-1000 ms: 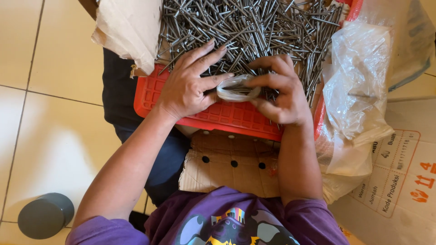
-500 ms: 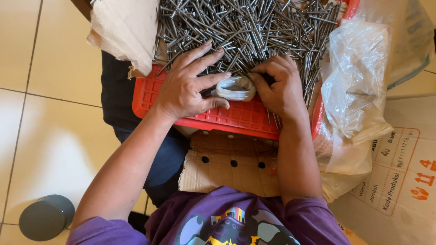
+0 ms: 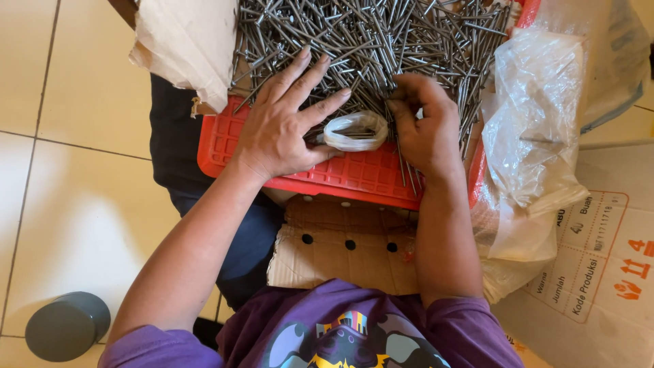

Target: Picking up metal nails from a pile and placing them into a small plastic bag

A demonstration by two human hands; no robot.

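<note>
Too many steel nails (image 3: 381, 41) to count, heaped in one red tray (image 3: 354, 174). One small clear bag (image 3: 355, 129) at tray's 6 o'clock, between two hands. Left hand (image 3: 283, 123) flat, fingers spread, thumb touching bag. Right hand (image 3: 426, 126) curled, pinching nails at 3 o'clock. One grey cup (image 3: 67, 326) at 8 o'clock. Crumpled plastic (image 3: 538, 136) crowding at 3 o'clock.

Left hand (image 3: 283, 126) flat, palm down, fingers spread, thumb out toward right hand (image 3: 424, 126). Right hand curled, fingertips pinched inward. Forearms bare.
</note>
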